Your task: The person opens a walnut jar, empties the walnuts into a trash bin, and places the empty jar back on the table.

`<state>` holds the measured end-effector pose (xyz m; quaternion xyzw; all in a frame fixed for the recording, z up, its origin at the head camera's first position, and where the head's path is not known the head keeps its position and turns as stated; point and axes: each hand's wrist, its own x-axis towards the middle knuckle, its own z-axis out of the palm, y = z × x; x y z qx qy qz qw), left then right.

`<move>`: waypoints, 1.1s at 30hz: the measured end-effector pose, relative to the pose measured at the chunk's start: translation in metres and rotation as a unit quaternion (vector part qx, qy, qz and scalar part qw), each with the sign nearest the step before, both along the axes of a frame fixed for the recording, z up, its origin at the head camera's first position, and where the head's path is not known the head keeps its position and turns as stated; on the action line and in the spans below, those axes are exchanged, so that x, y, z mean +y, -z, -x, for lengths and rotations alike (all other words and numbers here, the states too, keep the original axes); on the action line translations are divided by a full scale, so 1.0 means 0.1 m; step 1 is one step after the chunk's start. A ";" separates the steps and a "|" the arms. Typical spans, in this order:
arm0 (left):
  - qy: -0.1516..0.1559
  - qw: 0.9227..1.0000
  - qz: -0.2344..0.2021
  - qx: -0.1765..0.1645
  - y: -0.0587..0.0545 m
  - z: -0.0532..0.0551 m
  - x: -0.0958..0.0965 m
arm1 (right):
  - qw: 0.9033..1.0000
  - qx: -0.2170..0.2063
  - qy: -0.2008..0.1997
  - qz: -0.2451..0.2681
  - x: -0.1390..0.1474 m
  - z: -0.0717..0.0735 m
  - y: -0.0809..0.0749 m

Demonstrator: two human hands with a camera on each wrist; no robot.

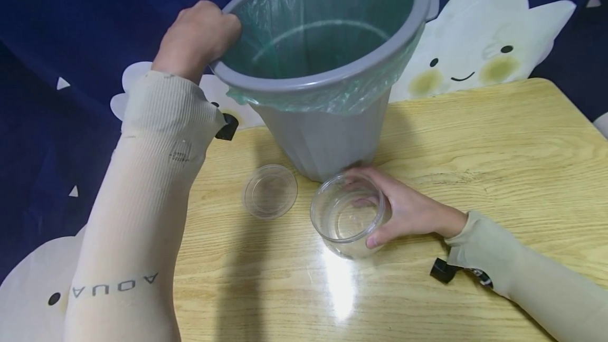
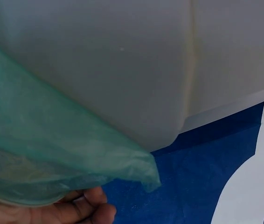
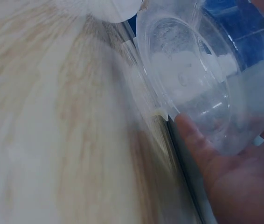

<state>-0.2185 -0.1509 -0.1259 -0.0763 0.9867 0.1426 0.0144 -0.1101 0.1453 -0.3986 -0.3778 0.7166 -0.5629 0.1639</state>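
My left hand (image 1: 197,36) grips the left rim of a grey trash bin (image 1: 328,139), its fingers curled over the edge. A thin green bag (image 1: 342,96) lines the bin and folds down outside the rim; in the left wrist view the fingertips (image 2: 97,210) show below the loose green film. In front of the bin, my right hand (image 1: 408,207) holds a clear round plastic bowl (image 1: 349,223) from its right side, thumb at the near side and fingers behind. The bowl looks empty and tilted in the right wrist view. A clear round lid (image 1: 271,191) lies left of it.
A wood-grain table (image 1: 484,157) carries these things. Behind it hangs a dark blue curtain (image 1: 47,9) with white cloud shapes (image 1: 480,20). The bin's shadow stretches across the tabletop on the left.
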 end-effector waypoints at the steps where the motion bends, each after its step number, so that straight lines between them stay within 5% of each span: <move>1: 0.000 1.000 0.001 -0.001 0.00 0.00 0.00 | 1.000 0.009 0.005 -0.009 0.00 0.00 0.00; 12: 0.001 1.000 0.004 0.001 -0.01 0.00 0.01 | 0.999 -0.033 -0.013 0.018 -0.02 -0.03 -0.03; 21: -0.003 1.000 0.004 -0.001 -0.02 0.00 0.02 | 0.998 0.031 0.025 -0.050 0.01 -0.03 -0.03; 33: -0.002 1.000 0.005 -0.003 -0.03 -0.01 0.02 | 0.997 0.039 0.022 -0.065 0.00 -0.02 -0.03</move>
